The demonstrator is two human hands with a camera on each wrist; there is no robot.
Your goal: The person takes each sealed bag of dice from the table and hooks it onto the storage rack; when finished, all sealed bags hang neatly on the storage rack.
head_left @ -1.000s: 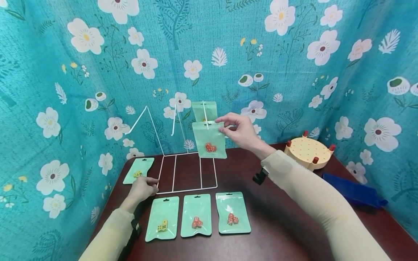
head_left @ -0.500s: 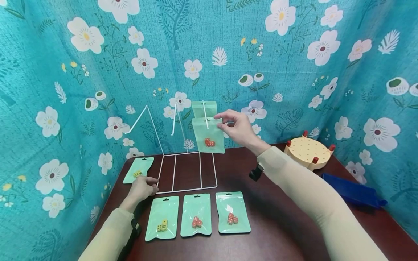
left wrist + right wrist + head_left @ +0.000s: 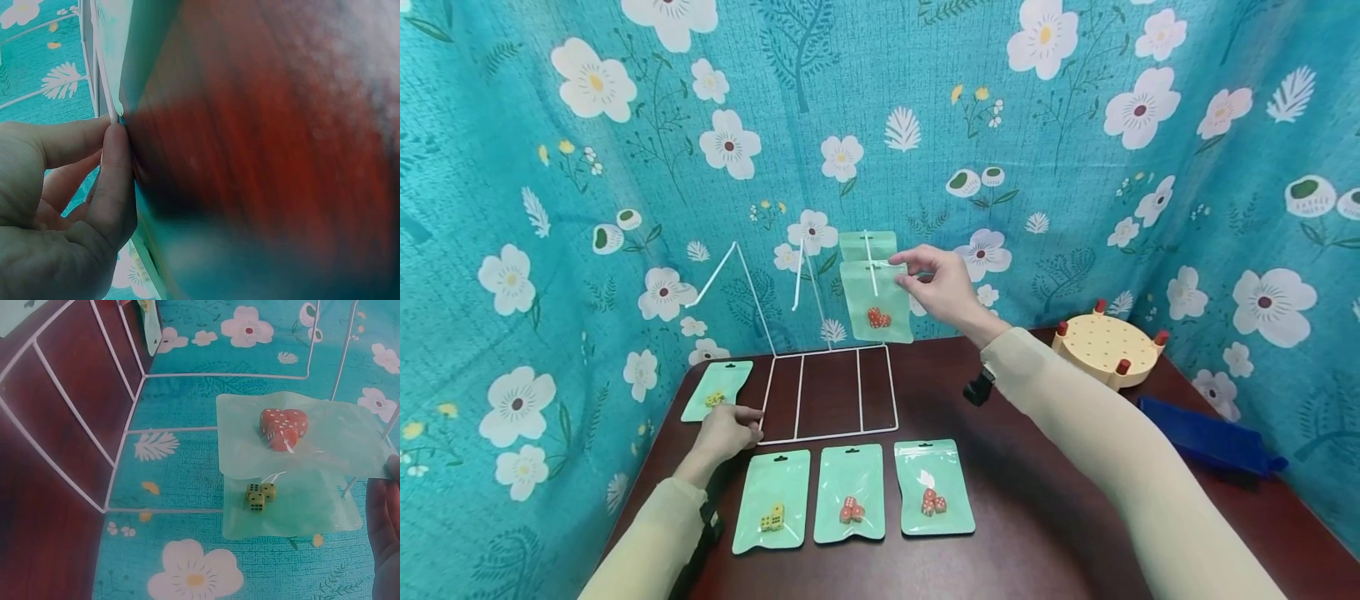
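My right hand [image 3: 942, 283] pinches the upper right edge of a green pouch [image 3: 854, 292] with red dice [image 3: 878, 317] in it. The white wire rack's right hook [image 3: 871, 265] passes at the pouch's top hole; I cannot tell exactly how far it is threaded. Farther back on that hook hangs another green pouch [image 3: 850, 247], whose yellow dice [image 3: 256, 497] show in the right wrist view. My left hand [image 3: 724, 435] pinches the front left corner of the wire rack [image 3: 827, 436], thumb and finger on the wire [image 3: 107, 81]. The rack's left hook [image 3: 713, 275] and middle hook [image 3: 799, 275] bear nothing.
Three pouches lie in front of the rack: one with yellow dice [image 3: 767, 479], two with red dice [image 3: 850, 467] [image 3: 928, 471]. Another yellow-dice pouch [image 3: 711, 379] lies left. A pegged round board [image 3: 1108, 346] and a blue object [image 3: 1206, 437] lie right. A floral curtain stands behind.
The right hand has moved up, back and slightly left with the red-dice pouch, along the right hook toward the rear pouch. The left hand stays on the rack's corner.
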